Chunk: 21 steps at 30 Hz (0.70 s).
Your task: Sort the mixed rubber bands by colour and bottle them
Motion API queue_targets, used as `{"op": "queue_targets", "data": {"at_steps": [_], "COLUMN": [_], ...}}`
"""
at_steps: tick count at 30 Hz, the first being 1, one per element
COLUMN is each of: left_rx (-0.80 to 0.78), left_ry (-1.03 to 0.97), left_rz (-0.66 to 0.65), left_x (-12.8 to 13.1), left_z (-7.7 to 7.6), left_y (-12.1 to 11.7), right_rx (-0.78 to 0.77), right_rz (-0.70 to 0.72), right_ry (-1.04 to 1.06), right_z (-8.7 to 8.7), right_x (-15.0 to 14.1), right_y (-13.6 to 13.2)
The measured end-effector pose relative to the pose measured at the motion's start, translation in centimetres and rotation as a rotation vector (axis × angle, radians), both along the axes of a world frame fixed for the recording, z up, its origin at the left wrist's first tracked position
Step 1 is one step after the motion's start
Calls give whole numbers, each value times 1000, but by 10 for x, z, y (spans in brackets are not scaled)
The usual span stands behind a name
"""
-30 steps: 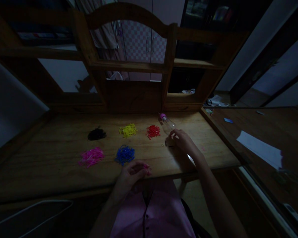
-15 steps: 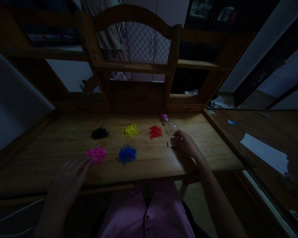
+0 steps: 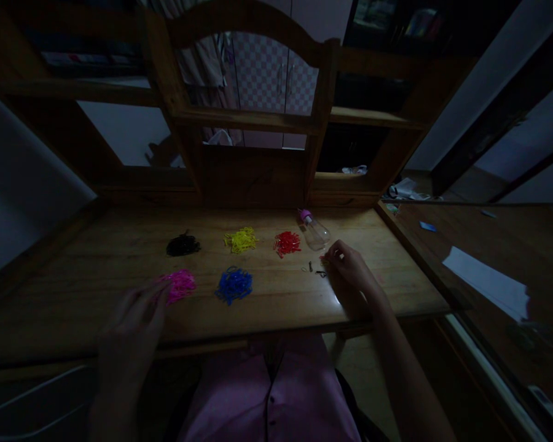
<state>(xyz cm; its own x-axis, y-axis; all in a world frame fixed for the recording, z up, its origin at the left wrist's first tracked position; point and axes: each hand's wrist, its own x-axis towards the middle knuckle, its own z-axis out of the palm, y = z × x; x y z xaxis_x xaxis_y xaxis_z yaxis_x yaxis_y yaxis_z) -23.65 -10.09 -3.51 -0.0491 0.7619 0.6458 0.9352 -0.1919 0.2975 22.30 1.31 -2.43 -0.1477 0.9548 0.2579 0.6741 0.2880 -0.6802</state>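
Note:
My left hand (image 3: 131,319) is over the near-left edge of a pile of pink clips (image 3: 179,286), fingers bent and apart, blurred and dim. To its right is a pile of blue clips (image 3: 234,285). On the right, my right hand (image 3: 349,265) has its thumb and fingers pinched together low over the desk. A small reddish bit shows by these fingertips; I cannot tell whether it is held. A few small loose pieces (image 3: 320,274) lie beside that hand, one of them dark. Behind it lies a clear bulb-shaped bottle (image 3: 319,236) with a pink cap.
Piles of black clips (image 3: 183,244), yellow clips (image 3: 240,240) and red clips (image 3: 286,244) lie farther back on the wooden desk (image 3: 276,316). A wooden shelf frame (image 3: 249,121) rises behind. White paper (image 3: 486,282) lies on the surface to the right.
My right hand has moved slightly, uncovering more of the small dark piece; a reddish bit now shows at its fingertips. My left hand's fingers have lifted and spread a little by the pink pile.

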Motion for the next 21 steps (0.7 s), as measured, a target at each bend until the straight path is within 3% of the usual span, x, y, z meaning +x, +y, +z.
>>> {"op": "queue_targets", "data": {"at_steps": [4,8,11,14,17,21], "left_rx": [-6,-8,-110,-227,-335,-485], "left_ry": [58,-210,-403,-562,-715,-912], "left_rz": [-78,-160,-253,-355,-368,-316], "left_x": [29,72,108,137,151,151], "left_z": [9,23,30,28,20,10], "left_y": [-3,-8,-11,-7,1,8], "right_rx": [21,98,173,245,261,188], "right_rz": [-25,10,47,113,182,206], "right_ry": [-100,-56,-27,-68,-97,-104], "right_z": [0,12,22,25,23,27], "right_x": [-3,-15,-34,-59,-73,-57], "right_y": [-1,-11,-9,10,35,49]}}
